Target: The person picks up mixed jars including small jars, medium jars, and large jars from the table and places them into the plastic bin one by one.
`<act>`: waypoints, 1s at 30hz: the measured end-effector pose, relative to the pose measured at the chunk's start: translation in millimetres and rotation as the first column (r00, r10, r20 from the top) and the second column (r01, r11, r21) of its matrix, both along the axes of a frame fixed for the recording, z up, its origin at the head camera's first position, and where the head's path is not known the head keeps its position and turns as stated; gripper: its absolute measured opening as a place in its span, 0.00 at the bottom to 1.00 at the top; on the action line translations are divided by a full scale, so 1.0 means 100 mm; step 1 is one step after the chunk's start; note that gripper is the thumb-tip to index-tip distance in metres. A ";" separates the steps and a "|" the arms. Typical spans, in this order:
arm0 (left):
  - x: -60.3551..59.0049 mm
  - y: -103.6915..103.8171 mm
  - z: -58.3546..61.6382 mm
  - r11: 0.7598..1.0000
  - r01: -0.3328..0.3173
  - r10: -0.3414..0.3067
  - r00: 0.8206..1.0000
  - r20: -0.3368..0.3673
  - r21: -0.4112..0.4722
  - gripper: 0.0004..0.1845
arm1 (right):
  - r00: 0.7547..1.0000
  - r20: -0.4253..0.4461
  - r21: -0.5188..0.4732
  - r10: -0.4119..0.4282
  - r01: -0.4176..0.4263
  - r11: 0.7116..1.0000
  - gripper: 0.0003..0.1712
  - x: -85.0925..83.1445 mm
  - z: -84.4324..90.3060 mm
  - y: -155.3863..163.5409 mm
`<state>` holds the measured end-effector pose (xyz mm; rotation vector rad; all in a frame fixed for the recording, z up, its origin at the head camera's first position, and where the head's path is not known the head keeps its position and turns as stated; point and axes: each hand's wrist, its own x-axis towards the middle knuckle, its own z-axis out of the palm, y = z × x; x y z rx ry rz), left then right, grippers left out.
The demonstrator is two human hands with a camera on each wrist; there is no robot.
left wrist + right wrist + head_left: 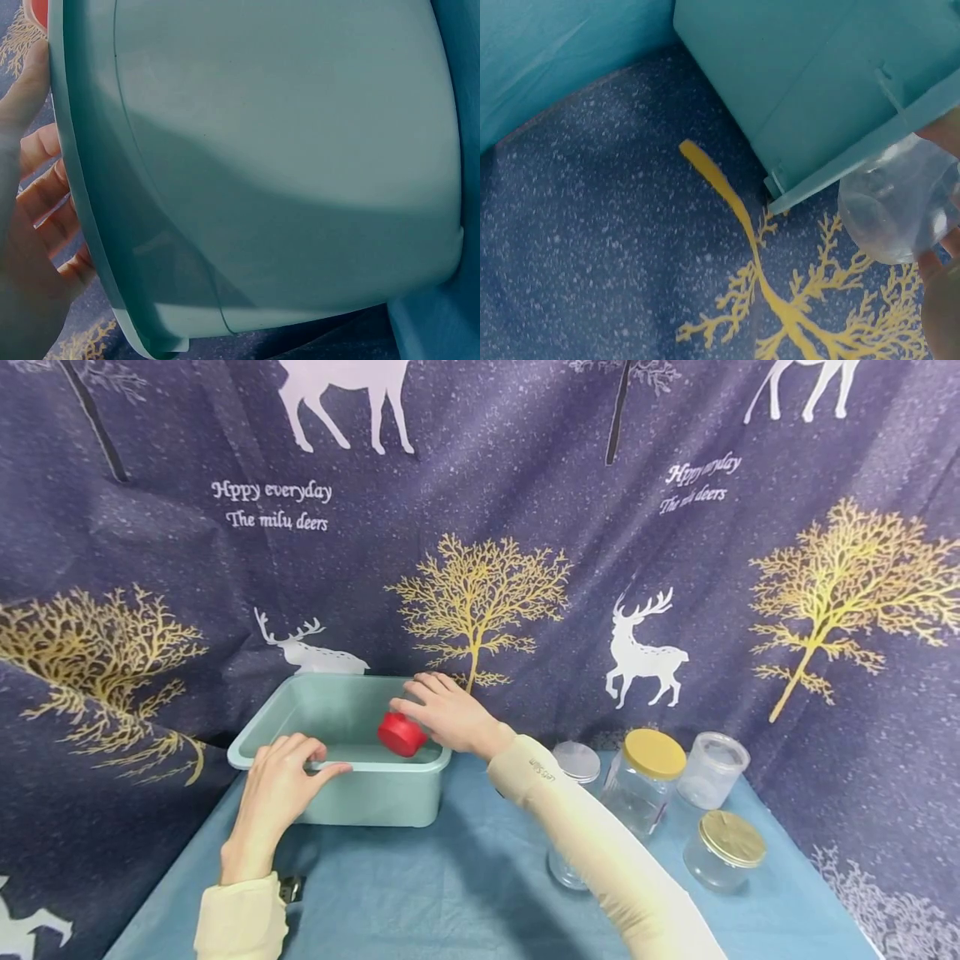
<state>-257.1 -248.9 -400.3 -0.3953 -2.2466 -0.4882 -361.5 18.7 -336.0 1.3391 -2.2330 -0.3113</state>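
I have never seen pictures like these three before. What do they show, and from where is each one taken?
No machine here: a person works with two bare hands. The large picture comes from a camera on the person's head, looking down at a table with a blue cloth. The other two come from cameras on the wrists, so they look very close and tilted.

The left hand grips the near rim of a pale green plastic tub. The right hand holds a clear jar with a red lid over the tub; the right wrist view shows its glass body. To the right stand more glass jars, two with gold lids. Behind hangs a dark curtain with deer and trees.
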 end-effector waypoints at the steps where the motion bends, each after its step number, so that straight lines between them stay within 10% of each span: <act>1: 0.00 0.00 0.00 1.000 -0.001 0.001 1.000 -0.002 0.002 0.20 | 1.000 -0.001 -0.001 0.003 -0.003 1.000 0.32 -0.01 -0.01 -0.01; 30: 0.02 0.00 0.01 1.000 0.001 -0.001 1.000 -0.012 -0.018 0.19 | 0.973 0.148 0.048 -0.175 0.170 0.984 0.43 0.04 -0.09 -0.18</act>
